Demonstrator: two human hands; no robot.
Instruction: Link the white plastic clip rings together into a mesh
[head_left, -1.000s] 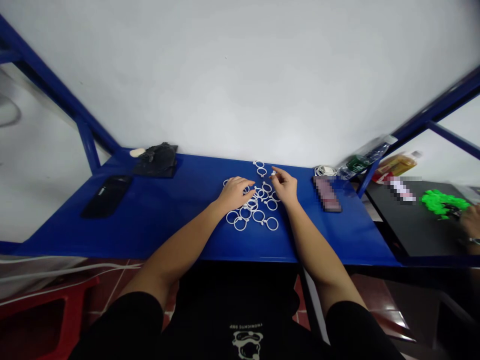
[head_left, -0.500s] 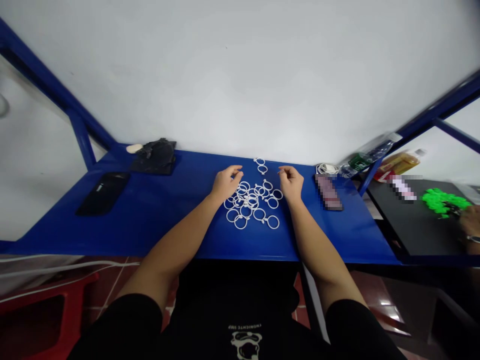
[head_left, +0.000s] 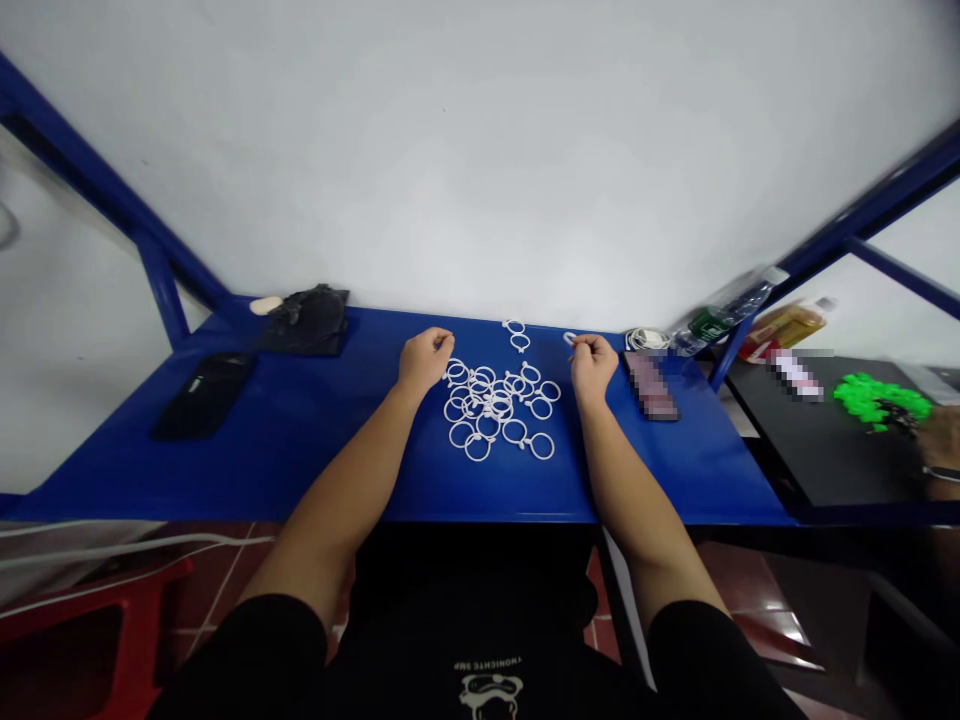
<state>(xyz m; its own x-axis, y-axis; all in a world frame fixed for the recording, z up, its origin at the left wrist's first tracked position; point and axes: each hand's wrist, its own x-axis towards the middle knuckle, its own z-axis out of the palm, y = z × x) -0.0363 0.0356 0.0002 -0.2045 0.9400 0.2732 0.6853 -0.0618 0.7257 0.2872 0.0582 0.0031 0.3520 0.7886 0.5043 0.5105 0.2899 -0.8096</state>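
Observation:
A loose pile of white plastic rings, each with a small knob, lies on the blue table. My right hand is to the right of the pile, its fingers pinched on a white ring that sticks out past the fingertips. On the pile's left side, my left hand is closed with thumb and fingertips together; what it holds, if anything, is too small to see. Two joined rings lie apart from the pile, near the wall between my hands.
On the blue table are a dark pouch, a black plastic bag, a coiled white cable and a blurred phone. Bottles lean at right. Beyond, another person's hand is beside green pieces.
My left hand has moved left, away from the pile, and its fingers have closed. A ring now shows in my right hand's fingers. More rings show at the pile's upper left.

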